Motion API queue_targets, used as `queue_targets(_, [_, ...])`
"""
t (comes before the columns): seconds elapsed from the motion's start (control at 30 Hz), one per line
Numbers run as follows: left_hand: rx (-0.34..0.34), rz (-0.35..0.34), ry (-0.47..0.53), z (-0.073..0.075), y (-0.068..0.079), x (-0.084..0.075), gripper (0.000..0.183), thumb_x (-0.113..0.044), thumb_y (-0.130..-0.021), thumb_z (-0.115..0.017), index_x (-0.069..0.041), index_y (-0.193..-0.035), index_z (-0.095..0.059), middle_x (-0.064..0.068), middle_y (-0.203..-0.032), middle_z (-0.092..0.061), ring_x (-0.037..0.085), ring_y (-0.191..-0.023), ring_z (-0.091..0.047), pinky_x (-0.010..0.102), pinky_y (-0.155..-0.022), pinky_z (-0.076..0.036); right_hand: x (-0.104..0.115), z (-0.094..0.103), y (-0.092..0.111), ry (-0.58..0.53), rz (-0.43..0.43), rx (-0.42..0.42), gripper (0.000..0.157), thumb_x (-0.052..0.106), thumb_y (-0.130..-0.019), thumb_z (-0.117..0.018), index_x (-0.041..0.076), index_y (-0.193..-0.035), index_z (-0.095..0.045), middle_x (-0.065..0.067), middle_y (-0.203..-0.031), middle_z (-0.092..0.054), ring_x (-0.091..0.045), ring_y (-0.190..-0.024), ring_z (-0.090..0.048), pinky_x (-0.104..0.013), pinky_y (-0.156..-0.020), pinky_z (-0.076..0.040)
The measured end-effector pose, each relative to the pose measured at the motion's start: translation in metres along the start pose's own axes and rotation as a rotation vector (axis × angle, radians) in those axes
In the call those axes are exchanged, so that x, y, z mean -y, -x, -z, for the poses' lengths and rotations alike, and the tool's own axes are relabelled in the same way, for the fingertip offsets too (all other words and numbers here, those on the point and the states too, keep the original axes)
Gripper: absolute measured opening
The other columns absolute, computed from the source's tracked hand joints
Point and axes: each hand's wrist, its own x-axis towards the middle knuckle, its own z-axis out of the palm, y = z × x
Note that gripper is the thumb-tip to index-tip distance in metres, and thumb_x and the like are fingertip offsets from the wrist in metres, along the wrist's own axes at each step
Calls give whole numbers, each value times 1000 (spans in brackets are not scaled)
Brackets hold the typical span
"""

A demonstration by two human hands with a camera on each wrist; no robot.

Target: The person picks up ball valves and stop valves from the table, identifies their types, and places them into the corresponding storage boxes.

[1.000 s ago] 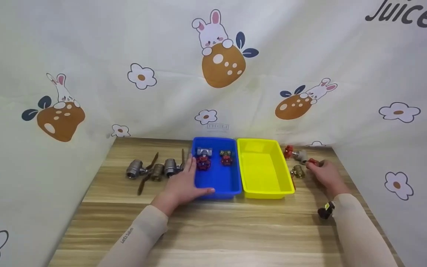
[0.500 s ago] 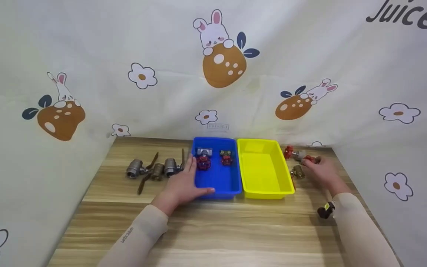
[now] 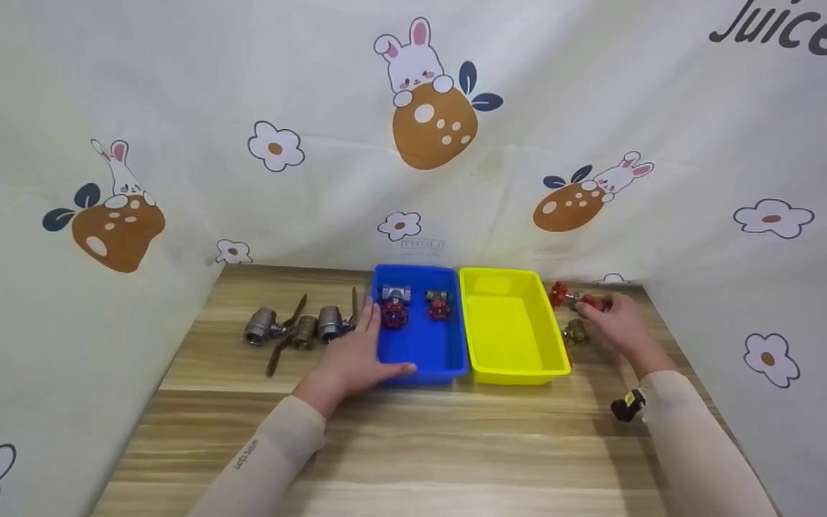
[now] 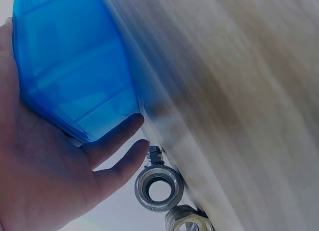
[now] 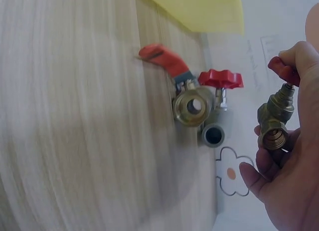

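My right hand (image 3: 625,327) holds a brass gate valve (image 5: 276,114) right of the yellow bin. In the right wrist view, it pinches the red handwheel while other fingers lie behind the valve body. Close by stand a brass ball valve (image 5: 192,107) with a red lever and a grey valve (image 5: 214,133) with a red handwheel. My left hand (image 3: 347,359) rests with spread, straight fingers against the left side of the blue bin (image 3: 421,355). Inside that bin are two red-wheeled valves, one silver (image 3: 395,307) and one brass (image 3: 438,305).
The yellow bin (image 3: 510,330) stands against the blue one, with nothing visible in it. Left of the blue bin lie several lever-handled ball valves (image 3: 263,327) on the wooden table (image 3: 485,452). A printed cloth (image 3: 313,208) hangs behind and at both sides.
My right hand has moved a little left and farther back, carrying the brass gate valve. The left hand and both bins have stayed put.
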Motion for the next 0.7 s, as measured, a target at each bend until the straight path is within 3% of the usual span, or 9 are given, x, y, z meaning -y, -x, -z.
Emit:
queue_targets(0.3, [-3, -10, -9, -1, -1, 2, 143, -93, -81, -70, -7, -178, -9, 11, -186, 2, 51, -137, -62, 64, -111, -53, 16, -4, 0, -31, 39, -8, 70, 61, -104, -70, -1, -135, -58, -18, -118, -60, -33, -105, -58, -36, -86, -54])
queue_targets(0.47, [-7, -19, -14, -1, -2, 2, 145, -95, -79, -69, -7, -178, -11, 11, -186, -1, 48, -129, -68, 62, -108, -56, 27, -6, 1, -74, 96, -7, 76, 62, -102, -73, 3, -146, -55, -17, -127, -61, -32, -111, -57, -39, -95, -54])
queue_targets(0.57, [-5, -22, -13, -1, -1, 2, 145, -95, -79, -69, -6, -178, -11, 11, -186, -1, 48, -129, -68, 62, -109, -56, 34, -7, 4, -61, 94, -6, 82, 66, -101, -72, 2, -148, -54, -18, -131, -60, -32, -112, -57, -38, -96, -55])
queue_targets(0.7, [0, -19, -9, 0, 0, 0, 146, -97, -78, -68, -7, -178, -10, 11, -186, 0, 49, -130, -67, 63, -109, -55, 43, -7, 7, -41, 72, 2, 77, 63, -102, -72, -1, -141, -54, -20, -125, -59, -34, -108, -57, -36, -89, -56])
